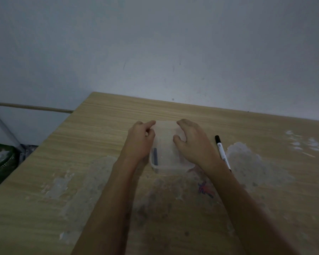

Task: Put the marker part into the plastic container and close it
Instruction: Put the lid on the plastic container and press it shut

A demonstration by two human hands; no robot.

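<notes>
Plastic container point(170, 167): table centre, marker part point(155, 156) inside at nine o'clock. Lid point(166, 133): thin, light, likely flexible; left hand point(139, 142) and right hand point(193, 144) curled, pinching its side edges. Marker point(222, 151) at three o'clock.

marker point(221, 150) label print, too blurred

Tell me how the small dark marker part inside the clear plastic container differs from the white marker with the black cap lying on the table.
The small dark marker part lies inside the clear plastic container, near its left wall; the white marker with the black cap lies on the bare wooden table, outside it, right of the right hand. The part is short and dark throughout; the marker is much longer and mostly white. Both are slim sticks lying flat.
</notes>
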